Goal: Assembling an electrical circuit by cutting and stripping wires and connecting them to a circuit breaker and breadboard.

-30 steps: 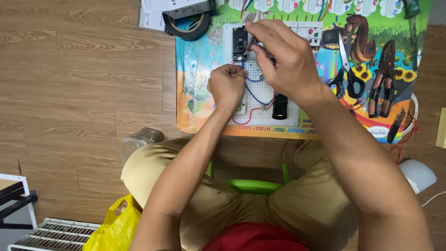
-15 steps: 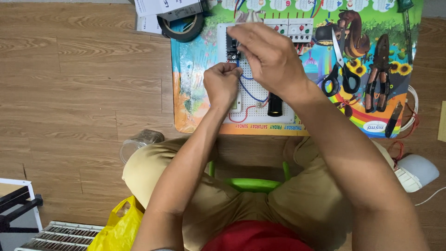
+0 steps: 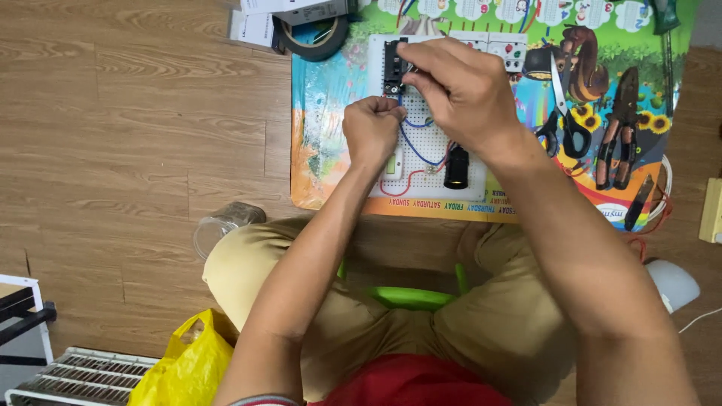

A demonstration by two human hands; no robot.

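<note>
Breadboard point(image 3: 421, 162), white, lies flat on a colourful printed mat point(image 3: 323, 98) on the wood floor, just in front of the seated person's knees. Blue wire point(image 3: 412, 146) and red wire point(image 3: 398, 188) loop across it; a black cylinder part point(image 3: 456, 168) stands near its lower right edge. Left hand point(image 3: 372, 129) curled into a loose fist over the board's left side, fingertips pinched together, what they grip too small to tell. Right hand point(image 3: 459, 90) above the board's top, thumb and forefinger closed on a small black module point(image 3: 392, 66). Scissors point(image 3: 562, 113) and pliers point(image 3: 618, 128) on mat to the right, tape roll point(image 3: 316, 34) at upper left
</note>
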